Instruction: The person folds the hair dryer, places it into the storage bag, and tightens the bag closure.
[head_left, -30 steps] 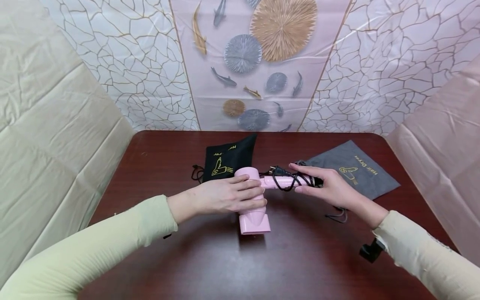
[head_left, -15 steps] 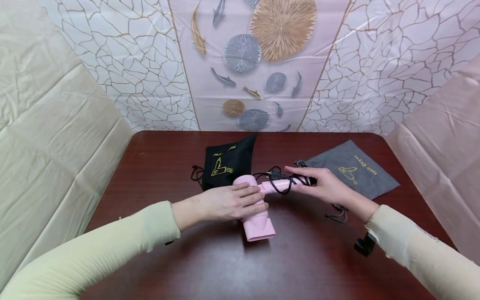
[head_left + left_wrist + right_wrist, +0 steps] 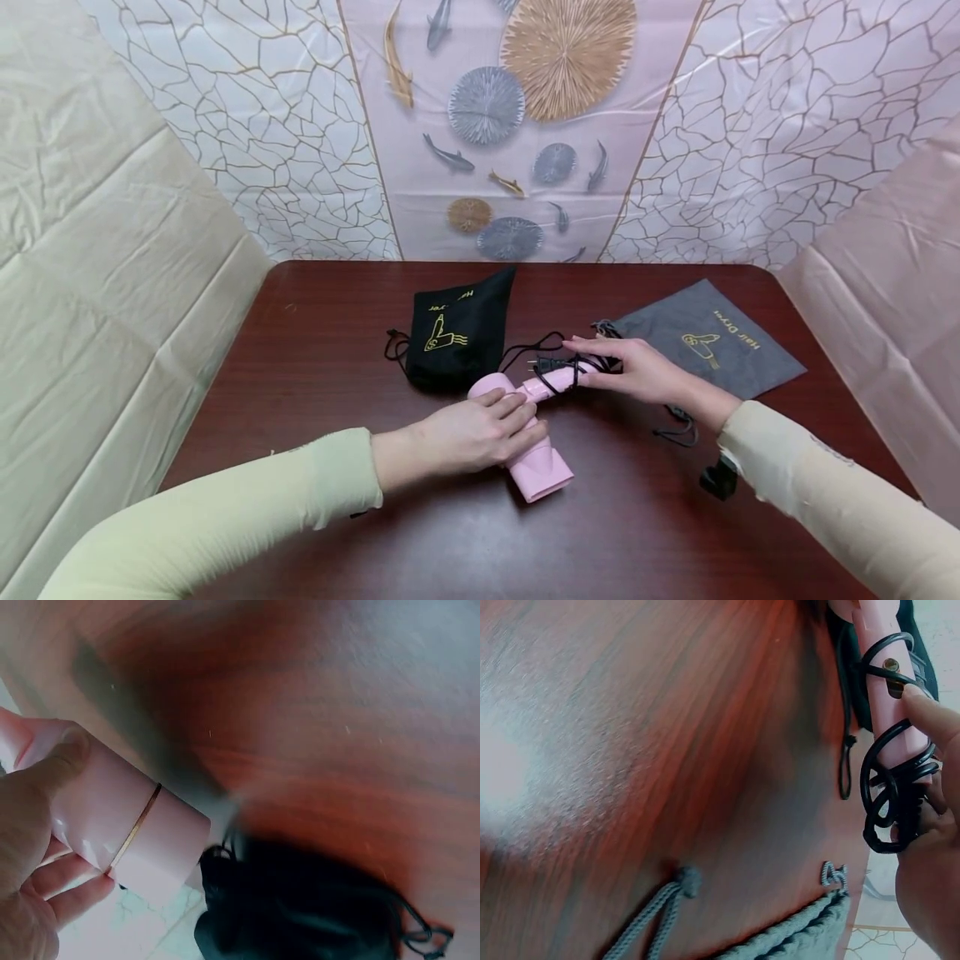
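A pink hair dryer (image 3: 540, 473) is held between both hands over the middle of the table, its flat nozzle pointing toward the front right. My left hand (image 3: 467, 432) grips the barrel; in the left wrist view the thumb and fingers lie on opposite sides of the barrel (image 3: 105, 799). With my right hand (image 3: 639, 372) I hold the handle near its end. Black cord (image 3: 889, 742) winds in loops around the handle, and the two-pin plug (image 3: 549, 365) sits beside it. Right behind the barrel stands a black drawstring bag (image 3: 459, 337) printed with a yellow dryer.
A grey drawstring bag (image 3: 723, 350) marked "Hair Dryer" lies flat at the back right, its grey cord (image 3: 651, 919) trailing over the table. Brown wood makes up the tabletop (image 3: 322, 333). Fabric screens (image 3: 315, 150) rise at the back and both sides.
The hair dryer has come slightly toward the front and turned, so its nozzle swings to the right. Both hands moved with it, the right hand shifting left. The bags have stayed put.
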Demonstrator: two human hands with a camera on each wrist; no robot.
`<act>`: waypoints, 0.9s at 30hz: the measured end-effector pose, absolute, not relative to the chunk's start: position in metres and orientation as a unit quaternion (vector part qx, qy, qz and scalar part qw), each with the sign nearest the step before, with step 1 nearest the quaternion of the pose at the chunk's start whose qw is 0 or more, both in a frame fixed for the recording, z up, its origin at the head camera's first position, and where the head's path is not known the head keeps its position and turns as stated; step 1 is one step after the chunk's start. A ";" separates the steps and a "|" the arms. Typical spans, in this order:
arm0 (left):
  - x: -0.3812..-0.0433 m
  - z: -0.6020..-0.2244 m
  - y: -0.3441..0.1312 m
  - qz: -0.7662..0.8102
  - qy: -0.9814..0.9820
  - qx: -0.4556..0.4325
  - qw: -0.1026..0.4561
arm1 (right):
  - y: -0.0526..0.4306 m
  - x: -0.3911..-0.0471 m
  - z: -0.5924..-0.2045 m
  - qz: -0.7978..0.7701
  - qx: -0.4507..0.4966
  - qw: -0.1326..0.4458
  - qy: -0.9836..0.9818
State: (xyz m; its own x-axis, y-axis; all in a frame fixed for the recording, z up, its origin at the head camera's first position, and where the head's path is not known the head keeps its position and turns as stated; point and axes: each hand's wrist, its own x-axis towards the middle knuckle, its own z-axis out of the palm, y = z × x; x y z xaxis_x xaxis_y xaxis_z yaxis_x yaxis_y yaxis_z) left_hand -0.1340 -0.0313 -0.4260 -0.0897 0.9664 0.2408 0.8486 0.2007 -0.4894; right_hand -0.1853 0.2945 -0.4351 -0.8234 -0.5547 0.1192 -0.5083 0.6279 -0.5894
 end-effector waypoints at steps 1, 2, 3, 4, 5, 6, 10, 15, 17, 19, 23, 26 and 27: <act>-0.133 -0.428 -0.030 0.118 -0.730 -0.620 0.263 | 0.295 -0.185 -0.436 -0.314 -0.296 0.040 0.901; -0.132 -0.430 -0.028 0.122 -0.730 -0.618 0.264 | 0.296 -0.185 -0.438 -0.313 -0.295 0.042 0.902; -0.132 -0.432 -0.027 0.126 -0.731 -0.616 0.265 | 0.296 -0.185 -0.438 -0.310 -0.293 0.044 0.903; -0.132 -0.433 -0.025 0.129 -0.731 -0.615 0.265 | 0.297 -0.184 -0.439 -0.307 -0.292 0.043 0.905; -0.132 -0.435 -0.024 0.131 -0.731 -0.614 0.266 | 0.297 -0.183 -0.439 -0.306 -0.291 0.041 0.906; -0.132 -0.436 -0.022 0.132 -0.732 -0.613 0.267 | 0.298 -0.183 -0.439 -0.304 -0.289 0.039 0.907; -0.132 -0.440 -0.018 0.132 -0.730 -0.612 0.276 | 0.300 -0.181 -0.435 -0.304 -0.286 0.026 0.908; -0.135 -0.443 -0.016 0.129 -0.729 -0.616 0.269 | 0.302 -0.180 -0.430 -0.300 -0.291 0.027 0.908; -0.138 -0.442 -0.017 0.128 -0.733 -0.621 0.245 | 0.302 -0.179 -0.428 -0.299 -0.290 0.033 0.909; -0.143 -0.440 -0.019 0.118 -0.739 -0.632 0.202 | 0.303 -0.179 -0.426 -0.299 -0.293 0.038 0.907; -0.155 -0.435 -0.023 0.089 -0.739 -0.659 0.108 | 0.303 -0.178 -0.424 -0.300 -0.298 0.048 0.905; -0.163 -0.435 -0.025 0.069 -0.729 -0.677 0.068 | 0.304 -0.177 -0.424 -0.295 -0.306 0.045 0.904; -0.164 -0.436 -0.025 0.065 -0.727 -0.681 0.062 | 0.304 -0.177 -0.424 -0.294 -0.309 0.043 0.904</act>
